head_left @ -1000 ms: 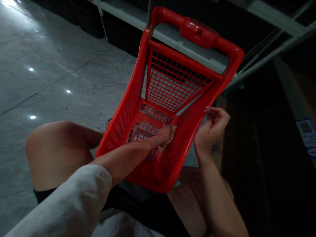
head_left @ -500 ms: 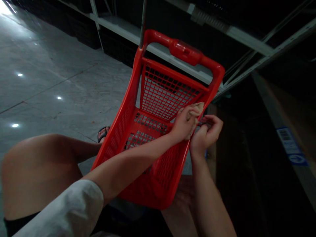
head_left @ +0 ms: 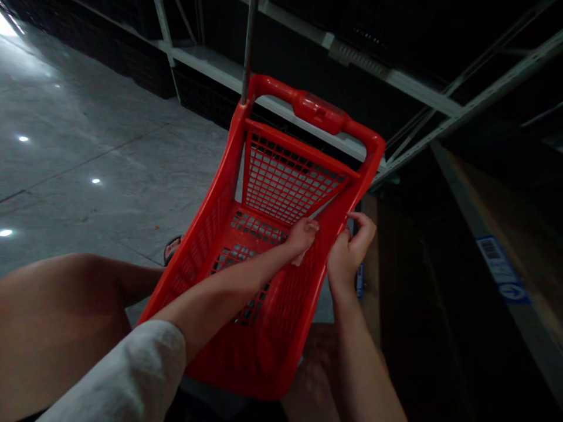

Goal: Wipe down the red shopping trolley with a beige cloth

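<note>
I'm clamping a cloth (head_left: 299, 259) in my left hand (head_left: 302, 235) inside the red shopping cart (head_left: 246, 375); at three o'clock, my right hand (head_left: 349, 251) is touching its rim (head_left: 307, 323), closure unclear.

Floor: grey, glossy, marbled tile (head_left: 88, 140), dark seams running across it, round white light reflections toward its left edge, a bigger glare patch at the far left corner. One small orange-brown speck (head_left: 157, 227) near a seam. White metal shelving rack (head_left: 211, 65) along the floor's far edge; black crate-like bins (head_left: 145, 70) under its lower shelf, details lost in the dark. Right side: dark brown box-like piece (head_left: 492, 205), blue-and-white barcode label (head_left: 501, 268) on its near edge.
</note>
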Tool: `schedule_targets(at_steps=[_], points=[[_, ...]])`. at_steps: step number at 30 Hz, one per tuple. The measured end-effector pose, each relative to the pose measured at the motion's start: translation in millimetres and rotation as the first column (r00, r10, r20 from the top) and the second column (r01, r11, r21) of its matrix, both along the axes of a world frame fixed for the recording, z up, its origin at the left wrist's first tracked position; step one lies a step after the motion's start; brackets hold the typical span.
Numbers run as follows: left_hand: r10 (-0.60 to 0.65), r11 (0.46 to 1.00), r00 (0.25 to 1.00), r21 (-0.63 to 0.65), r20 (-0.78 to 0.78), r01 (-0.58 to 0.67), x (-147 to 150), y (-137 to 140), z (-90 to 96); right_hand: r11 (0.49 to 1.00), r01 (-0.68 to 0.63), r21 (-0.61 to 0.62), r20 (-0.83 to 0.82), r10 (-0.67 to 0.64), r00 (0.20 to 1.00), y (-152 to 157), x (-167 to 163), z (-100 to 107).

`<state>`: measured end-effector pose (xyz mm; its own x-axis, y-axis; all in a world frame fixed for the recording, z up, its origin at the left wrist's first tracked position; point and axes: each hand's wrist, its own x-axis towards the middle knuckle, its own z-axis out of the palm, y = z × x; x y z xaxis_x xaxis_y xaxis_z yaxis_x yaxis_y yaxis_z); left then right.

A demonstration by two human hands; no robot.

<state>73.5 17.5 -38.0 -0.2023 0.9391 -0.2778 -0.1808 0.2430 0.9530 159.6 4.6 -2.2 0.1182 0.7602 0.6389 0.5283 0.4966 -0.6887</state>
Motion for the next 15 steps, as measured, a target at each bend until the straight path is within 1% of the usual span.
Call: schedule_targets(at_steps=[1, 2, 3, 4, 5, 6, 7, 8, 9, 11, 12, 14, 15], points=[[-0.005, 0.997, 0.999, 0.074, 0.052, 0.001, 2.7, 13.8, 13.1, 1.000, -0.001, 0.002, 0.006, 0.001, 1.000, -0.4, 0.2, -0.4], [-0.011, 0.985, 0.994, 0.174, 0.107, -0.008, 4.9, 27.2, 26.7, 1.000, -0.002, 0.005, 0.008, 0.002, 1.000, -0.7, 0.2, -1.0], [-0.025, 0.957, 0.988, 0.288, 0.153, -0.021, 6.8, 39.4, 39.4, 1.000, -0.003, 0.008, 0.005, 0.003, 1.000, -0.9, 0.1, -1.7], [-0.045, 0.916, 0.982, 0.400, 0.185, -0.033, 8.6, 49.9, 49.9, 1.000, -0.005, 0.012, -0.003, 0.005, 1.000, -1.2, -0.1, -2.3], [-0.064, 0.870, 0.979, 0.492, 0.195, -0.041, 10.2, 58.1, 56.9, 1.000, -0.009, 0.014, -0.015, 0.009, 1.000, -1.5, -0.5, -2.8], [-0.073, 0.836, 0.980, 0.547, 0.183, -0.040, 11.8, 63.7, 59.2, 1.000, -0.014, 0.017, -0.028, 0.014, 1.000, -1.9, -1.0, -3.2], [-0.064, 0.823, 0.984, 0.567, 0.163, -0.040, 13.1, 66.4, 56.0, 1.000, -0.019, 0.019, -0.037, 0.020, 0.999, -2.4, -1.6, -3.5], [-0.038, 0.833, 0.990, 0.552, 0.134, -0.043, 13.8, 66.2, 47.3, 1.000, -0.022, 0.018, -0.040, 0.023, 0.999, -2.9, -2.1, -3.5], [-0.004, 0.859, 0.996, 0.510, 0.087, -0.041, 13.5, 63.0, 33.5, 1.000, -0.024, 0.017, -0.037, 0.025, 0.999, -3.5, -2.5, -3.4], [0.052, 0.927, 0.998, 0.374, -0.043, -0.032, 8.9, 48.8, -4.8, 1.000, -0.021, 0.017, -0.019, 0.021, 1.000, -4.6, -2.8, -2.8], [0.030, 0.952, 0.992, 0.306, -0.124, 0.010, 4.7, 38.8, -26.0, 1.000, -0.018, 0.016, -0.010, 0.018, 1.000, -4.9, -2.9, -2.5], [-0.016, 0.969, 0.987, 0.241, -0.157, 0.054, -6.0, 17.3, -64.1, 1.000, -0.011, 0.017, -0.005, 0.011, 1.000, -5.3, -2.7, -2.2], [-0.045, 0.970, 0.985, 0.229, -0.167, 0.083, -11.1, 8.1, -78.2, 1.000, -0.009, 0.019, -0.008, 0.009, 1.000, -5.2, -2.7, -2.2]])
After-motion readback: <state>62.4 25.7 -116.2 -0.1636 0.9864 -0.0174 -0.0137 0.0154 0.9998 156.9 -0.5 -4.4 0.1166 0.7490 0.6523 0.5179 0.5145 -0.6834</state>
